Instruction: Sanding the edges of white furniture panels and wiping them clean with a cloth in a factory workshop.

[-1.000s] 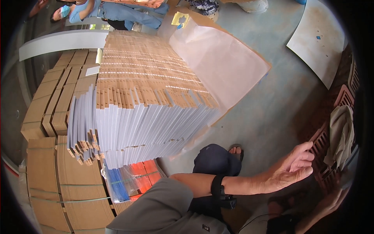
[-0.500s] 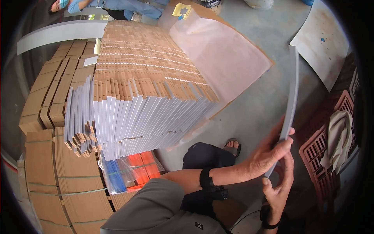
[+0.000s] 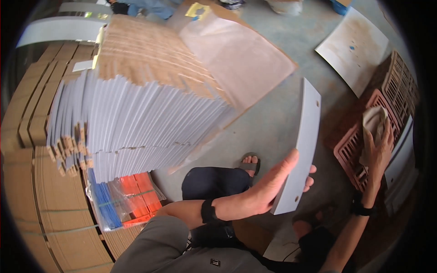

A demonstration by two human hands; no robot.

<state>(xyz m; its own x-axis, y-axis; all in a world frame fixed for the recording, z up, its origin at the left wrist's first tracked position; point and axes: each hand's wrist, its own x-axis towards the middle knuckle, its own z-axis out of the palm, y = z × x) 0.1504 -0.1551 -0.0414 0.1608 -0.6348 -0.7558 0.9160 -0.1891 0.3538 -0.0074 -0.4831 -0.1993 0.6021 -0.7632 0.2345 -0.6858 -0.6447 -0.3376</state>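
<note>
My left hand (image 3: 268, 185) grips a narrow light-grey board (image 3: 304, 145), its thumb along the near face and its fingertips showing past the other edge. The board stands tilted, its broad face turned toward me, with a small hole near each end. At the right, my right hand (image 3: 381, 150) has its fingers around a beige cloth (image 3: 372, 119), which lies on a reddish plastic crate (image 3: 349, 152). Part of the cloth is hidden under the hand.
A tall stack of grey-edged boards (image 3: 136, 123) stands at the left, beside bundled brown boards (image 3: 68, 195). Blue and orange strips (image 3: 139, 195) in clear plastic lie below it. Pale sheeting (image 3: 241, 59) covers floor beyond. A brown crate (image 3: 399, 84) and grey panels (image 3: 403, 168) sit far right.
My right hand has let go of the board and moved right onto the cloth. The left hand keeps the board, now turned from its edge to its broad face. The view has shifted.
</note>
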